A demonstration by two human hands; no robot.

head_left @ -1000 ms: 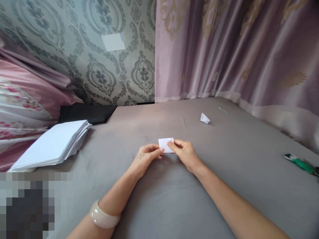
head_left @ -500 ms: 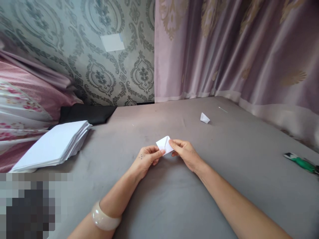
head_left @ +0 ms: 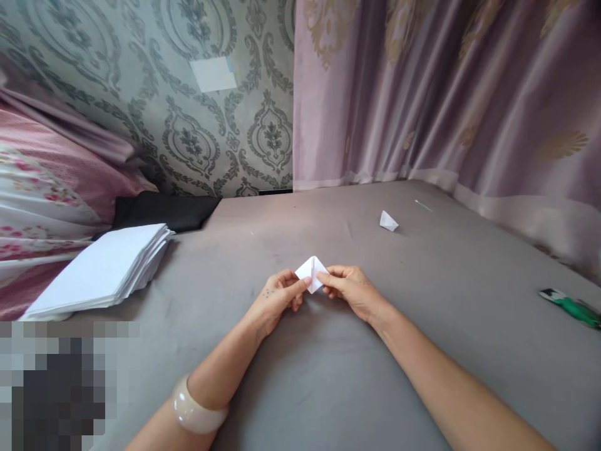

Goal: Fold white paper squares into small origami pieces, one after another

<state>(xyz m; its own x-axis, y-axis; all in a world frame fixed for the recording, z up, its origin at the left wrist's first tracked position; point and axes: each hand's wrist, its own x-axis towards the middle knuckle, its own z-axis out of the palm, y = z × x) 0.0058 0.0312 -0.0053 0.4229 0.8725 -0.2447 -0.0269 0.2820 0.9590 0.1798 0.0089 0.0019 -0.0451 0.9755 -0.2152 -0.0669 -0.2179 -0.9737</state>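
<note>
A small white folded paper (head_left: 313, 268), diamond-shaped with a crease or slit down its middle, is held up between both hands. My left hand (head_left: 283, 296) pinches its left side, thumb on the front face. On the right side my right hand (head_left: 348, 286) grips it the same way, thumb in front and fingers curled behind. The paper's back is hidden. Farther off to the right, a second small folded paper piece (head_left: 388, 221) rests on the grey cloth surface (head_left: 357, 382), apart from my hands.
At the left lies a thick stack of white paper (head_left: 101, 266) in front of a black folded item (head_left: 171, 212). A green-handled tool (head_left: 570, 307) is at the right edge, and a thin white stick (head_left: 423, 205) lies near the curtain (head_left: 375, 100). Patterned wall stands behind.
The folded paper has turned a little, so its middle line now stands nearly upright. My right thumb sits lower on it. The view has shifted slightly.
</note>
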